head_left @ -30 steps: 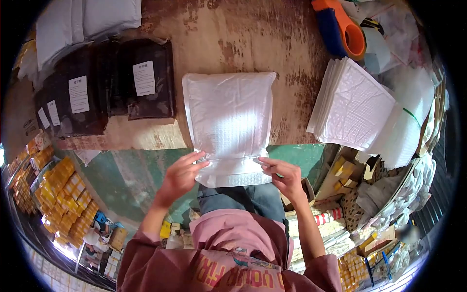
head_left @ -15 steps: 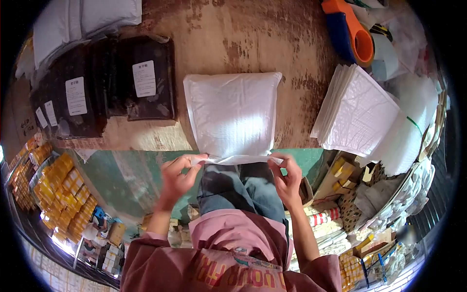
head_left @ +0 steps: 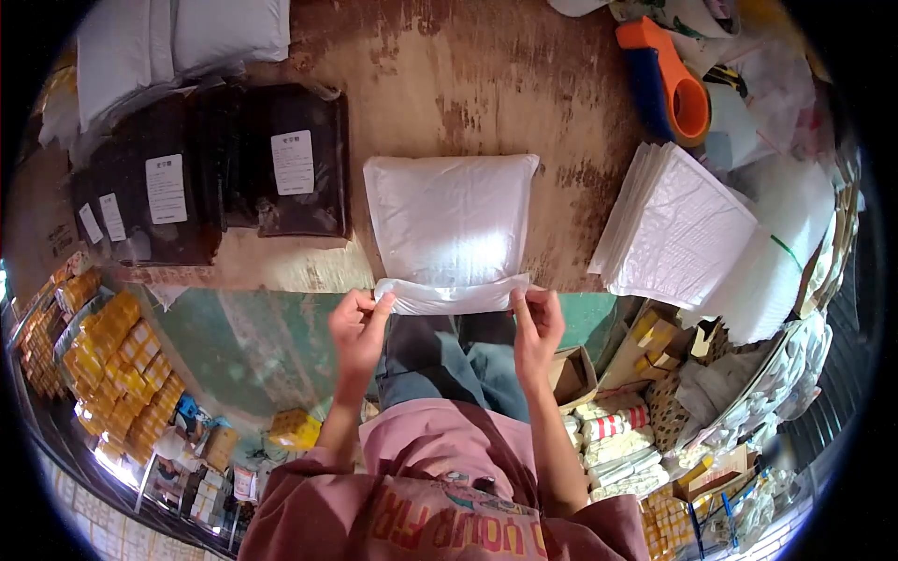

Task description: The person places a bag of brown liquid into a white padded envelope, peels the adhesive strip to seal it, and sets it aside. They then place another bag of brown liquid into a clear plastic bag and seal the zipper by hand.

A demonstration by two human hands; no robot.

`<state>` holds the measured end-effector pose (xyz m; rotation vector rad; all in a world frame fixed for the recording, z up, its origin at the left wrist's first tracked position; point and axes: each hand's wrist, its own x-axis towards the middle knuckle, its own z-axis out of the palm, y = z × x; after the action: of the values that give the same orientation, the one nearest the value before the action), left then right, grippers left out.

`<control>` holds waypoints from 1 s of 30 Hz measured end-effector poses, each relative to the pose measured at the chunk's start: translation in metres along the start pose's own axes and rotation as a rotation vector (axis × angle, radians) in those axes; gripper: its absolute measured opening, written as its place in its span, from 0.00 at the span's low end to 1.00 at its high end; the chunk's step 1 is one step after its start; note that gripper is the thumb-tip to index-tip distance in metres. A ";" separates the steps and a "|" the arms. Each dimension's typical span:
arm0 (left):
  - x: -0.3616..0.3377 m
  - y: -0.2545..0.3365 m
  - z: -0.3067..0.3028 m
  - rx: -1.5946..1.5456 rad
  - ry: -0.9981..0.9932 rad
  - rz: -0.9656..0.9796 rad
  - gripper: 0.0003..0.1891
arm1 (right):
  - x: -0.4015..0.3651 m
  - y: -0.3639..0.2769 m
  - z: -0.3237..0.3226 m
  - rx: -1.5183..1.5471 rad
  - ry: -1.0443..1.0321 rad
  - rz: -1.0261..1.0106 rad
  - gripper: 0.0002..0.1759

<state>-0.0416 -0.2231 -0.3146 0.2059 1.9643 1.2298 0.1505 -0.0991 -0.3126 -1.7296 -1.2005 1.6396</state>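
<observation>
A filled white padded mailer point(head_left: 449, 210) lies flat at the front edge of the wooden table. Its near end is folded up into a flap point(head_left: 449, 297) that lies over the body of the mailer. At the flap's left corner, my left hand point(head_left: 360, 323) pinches it between thumb and fingers. My right hand point(head_left: 538, 327) grips the right corner the same way. Left of the mailer are dark brown packs with white labels point(head_left: 297, 159). On the right rests a stack of flat white padded mailers point(head_left: 678, 224).
An orange and blue tape dispenser point(head_left: 664, 84) lies at the upper right, among clear plastic. More white mailers point(head_left: 187, 37) sit at the upper left. Yellow-taped boxes point(head_left: 117, 374) are piled at the lower left. An open cardboard box point(head_left: 572, 376) stands below the table edge.
The mailer's near end, earlier stretched as a thin strip between my hands, is now folded up toward the table. The camera view has shifted slightly.
</observation>
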 end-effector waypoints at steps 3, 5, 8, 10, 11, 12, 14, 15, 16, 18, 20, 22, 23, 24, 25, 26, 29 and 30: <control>-0.008 -0.011 0.006 0.021 0.082 0.019 0.15 | -0.003 0.006 0.005 0.064 0.050 0.003 0.09; -0.011 -0.002 0.012 0.063 0.134 -0.019 0.15 | -0.004 -0.001 0.011 0.083 0.080 -0.003 0.09; -0.016 0.003 0.022 0.070 0.202 0.082 0.16 | -0.006 0.000 0.015 0.048 0.110 0.004 0.09; -0.018 0.006 0.026 0.211 0.255 0.185 0.14 | -0.005 -0.003 0.018 0.042 0.142 -0.007 0.10; -0.017 0.004 0.027 0.275 0.269 0.254 0.13 | -0.005 -0.004 0.019 0.040 0.148 0.003 0.10; -0.016 0.004 0.026 0.341 0.285 0.324 0.12 | -0.005 -0.004 0.019 0.039 0.152 0.012 0.10; -0.013 0.013 0.020 0.503 0.244 0.412 0.12 | -0.005 -0.003 0.021 -0.079 0.209 -0.012 0.11; -0.013 0.018 0.015 0.555 0.195 0.383 0.13 | -0.006 -0.002 0.023 -0.135 0.237 -0.022 0.11; -0.010 0.020 0.011 0.607 0.147 0.355 0.13 | -0.005 -0.004 0.025 -0.167 0.237 -0.025 0.12; -0.003 0.006 0.007 0.700 0.110 0.423 0.15 | -0.005 -0.010 0.023 -0.236 0.235 -0.029 0.13; 0.003 0.006 0.006 0.701 0.069 0.369 0.15 | -0.001 -0.011 0.025 -0.325 0.252 -0.076 0.14; -0.001 0.010 0.011 0.710 0.168 0.341 0.13 | -0.001 -0.010 0.026 -0.404 0.286 -0.121 0.15; -0.004 0.011 0.013 0.720 0.232 0.352 0.12 | -0.006 -0.017 0.026 -0.430 0.277 -0.086 0.14; -0.010 0.013 0.016 0.731 0.294 0.361 0.11 | -0.011 -0.024 0.026 -0.487 0.319 -0.155 0.13; -0.019 0.016 0.020 0.644 0.328 0.397 0.10 | -0.016 -0.031 0.026 -0.544 0.362 -0.224 0.12; -0.026 0.020 0.025 0.555 0.364 0.437 0.10 | -0.016 -0.039 0.027 -0.596 0.406 -0.298 0.11; -0.033 0.036 0.043 0.427 0.410 0.449 0.15 | -0.024 -0.055 0.028 -0.558 0.163 -0.446 0.09; -0.035 0.038 0.044 0.410 0.408 0.434 0.17 | -0.028 -0.054 0.030 -0.520 0.092 -0.506 0.09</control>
<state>0.0028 -0.1914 -0.2741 0.6608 2.6191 1.1816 0.1095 -0.1017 -0.2585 -1.5619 -1.9453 0.9930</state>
